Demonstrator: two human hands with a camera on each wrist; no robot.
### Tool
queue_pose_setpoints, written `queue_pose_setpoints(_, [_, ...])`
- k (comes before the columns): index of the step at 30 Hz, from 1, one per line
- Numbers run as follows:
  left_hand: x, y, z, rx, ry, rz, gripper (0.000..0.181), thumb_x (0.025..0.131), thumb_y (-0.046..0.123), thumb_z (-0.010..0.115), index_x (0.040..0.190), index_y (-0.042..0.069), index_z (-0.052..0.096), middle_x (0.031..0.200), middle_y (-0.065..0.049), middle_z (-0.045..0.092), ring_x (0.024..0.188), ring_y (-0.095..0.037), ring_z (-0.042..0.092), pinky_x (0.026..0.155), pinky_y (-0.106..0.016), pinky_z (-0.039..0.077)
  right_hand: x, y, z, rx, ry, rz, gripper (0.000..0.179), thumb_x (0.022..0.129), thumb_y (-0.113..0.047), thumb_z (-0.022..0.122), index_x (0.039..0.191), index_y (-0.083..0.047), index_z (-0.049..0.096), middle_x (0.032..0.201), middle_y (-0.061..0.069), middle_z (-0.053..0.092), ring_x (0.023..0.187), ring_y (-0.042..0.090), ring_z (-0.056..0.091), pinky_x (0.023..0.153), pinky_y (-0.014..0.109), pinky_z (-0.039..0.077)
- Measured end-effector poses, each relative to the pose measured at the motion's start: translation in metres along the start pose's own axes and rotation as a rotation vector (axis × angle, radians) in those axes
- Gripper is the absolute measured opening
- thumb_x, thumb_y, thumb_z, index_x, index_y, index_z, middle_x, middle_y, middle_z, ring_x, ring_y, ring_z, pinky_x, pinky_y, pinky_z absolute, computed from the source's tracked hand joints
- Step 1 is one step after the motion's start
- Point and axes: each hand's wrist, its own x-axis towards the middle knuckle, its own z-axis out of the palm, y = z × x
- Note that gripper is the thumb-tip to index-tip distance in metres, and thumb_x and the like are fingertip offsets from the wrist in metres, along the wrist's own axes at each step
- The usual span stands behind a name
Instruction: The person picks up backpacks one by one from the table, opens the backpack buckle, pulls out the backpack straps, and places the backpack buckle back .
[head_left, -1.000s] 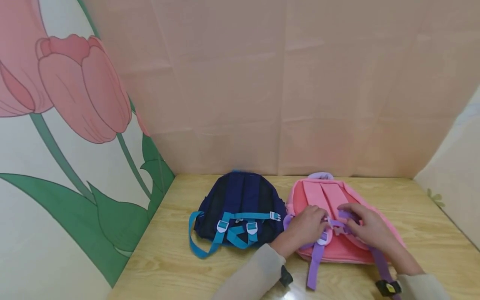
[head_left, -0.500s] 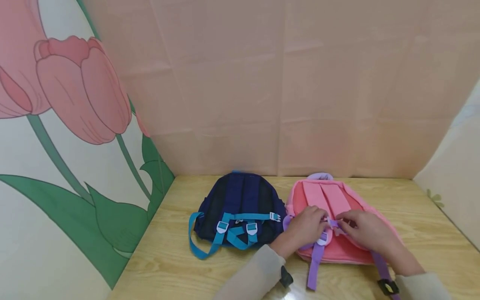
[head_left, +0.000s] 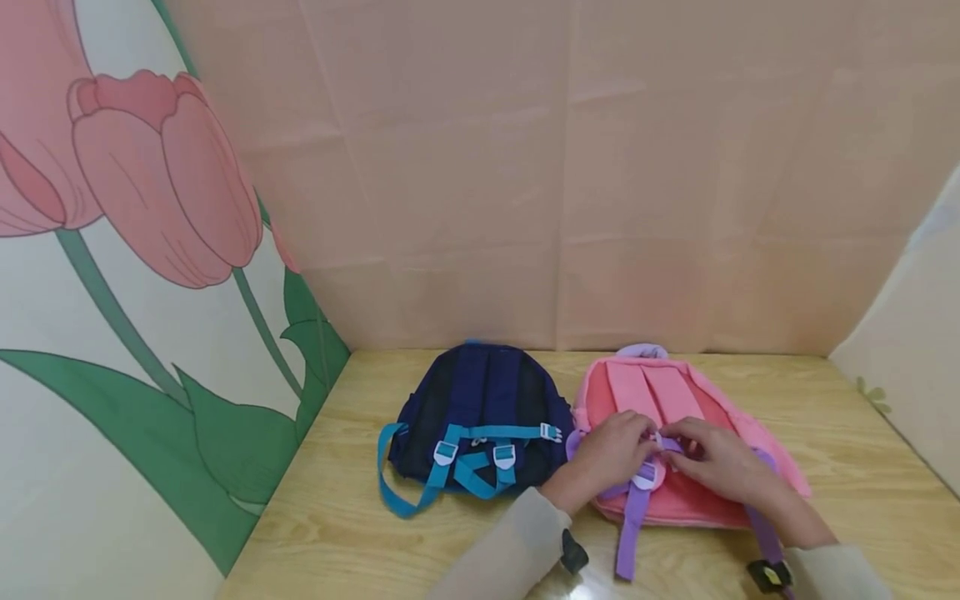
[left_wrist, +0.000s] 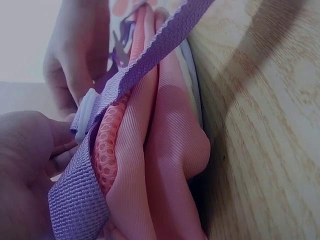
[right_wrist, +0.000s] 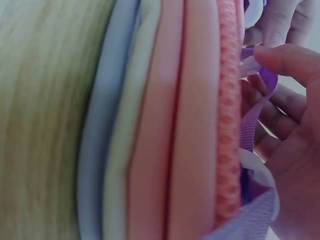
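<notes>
A pink backpack (head_left: 701, 510) with purple webbing straps lies on the table, its shoulder-strap side up. My left hand (head_left: 617, 450) pinches a pale side-release buckle at its fingertips, above the backpack's middle. Opposite it, my right hand (head_left: 723, 458) pinches the other end of the purple chest strap (head_left: 670, 444), and both sets of fingertips nearly meet. In the right wrist view my thumb (right_wrist: 285, 59) presses against a whitish buckle piece (right_wrist: 250, 66) on the strap. A white strap adjuster (left_wrist: 86, 114) shows beside the left hand in the left wrist view. Fingers partly hide the buckle.
A navy backpack (head_left: 480, 383) with turquoise straps and a white buckle (head_left: 551, 432) lies directly left of the pink one. Purple strap ends (head_left: 632, 533) hang over the wooden table (head_left: 337, 533). Behind stands a tan backdrop (head_left: 480, 208), with a tulip-printed panel (head_left: 187, 183) at left.
My right hand has shifted left toward my left hand, bringing its strap end up to the other fingertips. The left hand and both backpacks stay nearly still.
</notes>
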Motion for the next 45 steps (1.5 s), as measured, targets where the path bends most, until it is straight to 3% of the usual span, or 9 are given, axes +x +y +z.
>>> queue_pose_setpoints(8, [0.002, 0.001, -0.003, -0.029, -0.014, -0.021, 0.022, 0.098, 0.039, 0.065, 0.119, 0.033, 0.065, 0.104, 0.021, 0.061, 0.095, 0.006, 0.054, 0.087, -0.012, 0.047, 0.002, 0.002, 0.001, 0.034, -0.012, 0.021, 0.024, 0.084, -0.012, 0.082, 0.104, -0.015, 0.07, 0.083, -0.016, 0.058, 0.071, -0.001, 0.049, 0.06, 0.023, 0.043])
queue_pose_setpoints(13, [0.003, 0.001, -0.001, -0.002, -0.024, -0.033, 0.026, 0.096, 0.037, 0.069, 0.122, 0.033, 0.065, 0.104, 0.02, 0.061, 0.095, 0.006, 0.054, 0.086, -0.013, 0.047, 0.001, 0.001, -0.002, 0.016, -0.021, 0.05, 0.022, 0.083, -0.011, 0.082, 0.102, -0.016, 0.071, 0.084, -0.016, 0.059, 0.073, -0.002, 0.049, 0.062, 0.024, 0.044])
queue_pose_setpoints(20, [0.004, 0.003, 0.008, 0.197, 0.04, 0.029, 0.027, 0.092, 0.049, 0.072, 0.114, 0.034, 0.068, 0.104, 0.023, 0.064, 0.095, 0.002, 0.053, 0.085, -0.016, 0.042, -0.001, 0.002, -0.004, 0.017, -0.017, 0.023, 0.024, 0.081, -0.008, 0.083, 0.103, -0.014, 0.073, 0.088, -0.014, 0.065, 0.077, -0.004, 0.052, 0.064, 0.025, 0.049])
queue_pose_setpoints(23, [0.004, 0.005, 0.011, 0.232, 0.067, 0.029, 0.027, 0.091, 0.051, 0.072, 0.113, 0.035, 0.07, 0.103, 0.024, 0.066, 0.094, 0.001, 0.052, 0.083, -0.018, 0.041, -0.002, 0.003, -0.005, 0.011, -0.016, 0.022, 0.025, 0.08, -0.009, 0.084, 0.103, -0.015, 0.074, 0.087, -0.016, 0.064, 0.075, -0.004, 0.052, 0.063, 0.025, 0.049])
queue_pose_setpoints(29, [0.004, 0.005, 0.012, 0.193, 0.073, 0.018, 0.022, 0.091, 0.048, 0.073, 0.11, 0.037, 0.072, 0.099, 0.025, 0.066, 0.09, 0.001, 0.051, 0.08, -0.019, 0.04, -0.003, 0.004, -0.008, 0.018, -0.026, 0.018, 0.027, 0.08, -0.011, 0.085, 0.104, -0.015, 0.073, 0.085, -0.019, 0.061, 0.072, -0.004, 0.051, 0.06, 0.023, 0.046])
queue_pose_setpoints(36, [0.007, 0.003, 0.01, 0.08, 0.047, 0.018, 0.019, 0.09, 0.043, 0.076, 0.108, 0.038, 0.072, 0.095, 0.026, 0.065, 0.089, 0.003, 0.049, 0.08, -0.018, 0.039, -0.004, 0.006, -0.012, 0.062, -0.02, -0.004, 0.029, 0.078, -0.004, 0.084, 0.103, -0.015, 0.073, 0.084, -0.018, 0.061, 0.072, -0.004, 0.052, 0.059, 0.024, 0.048])
queue_pose_setpoints(45, [0.013, -0.002, 0.012, 0.022, 0.02, 0.052, 0.017, 0.091, 0.038, 0.077, 0.107, 0.036, 0.073, 0.091, 0.025, 0.063, 0.087, 0.006, 0.051, 0.079, -0.013, 0.041, -0.006, 0.011, -0.017, 0.089, -0.05, 0.02, 0.029, 0.079, -0.002, 0.082, 0.104, -0.013, 0.071, 0.085, -0.017, 0.061, 0.073, -0.004, 0.052, 0.058, 0.022, 0.047])
